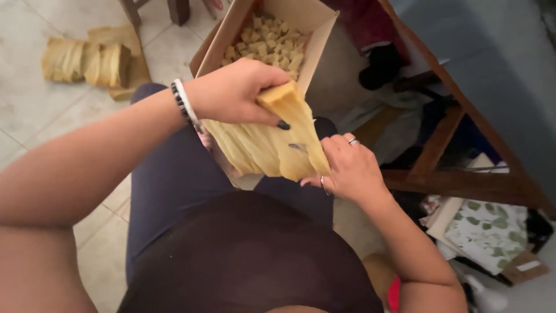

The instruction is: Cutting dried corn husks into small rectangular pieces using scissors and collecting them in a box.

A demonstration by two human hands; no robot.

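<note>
I sit with a stack of pale yellow dried husk-like sheets (pixel 272 145) over my lap. My left hand (pixel 231 93), with bead bracelets at the wrist, grips the top end of the stack. My right hand (pixel 347 168), wearing rings, holds the lower right edge of the same stack, and a small dark blade-like tip shows between the fingers and the sheets. Just beyond my hands stands an open cardboard box (pixel 315 46) filled with several small pale cut pieces (pixel 269 43).
More folded pale sheets (pixel 87 61) lie on the tiled floor at the upper left. A wooden table frame (pixel 457 174) with a grey top stands to the right, with cloth, a leaf-patterned item (pixel 486 232) and clutter beneath it. Chair legs (pixel 176 8) stand at the top.
</note>
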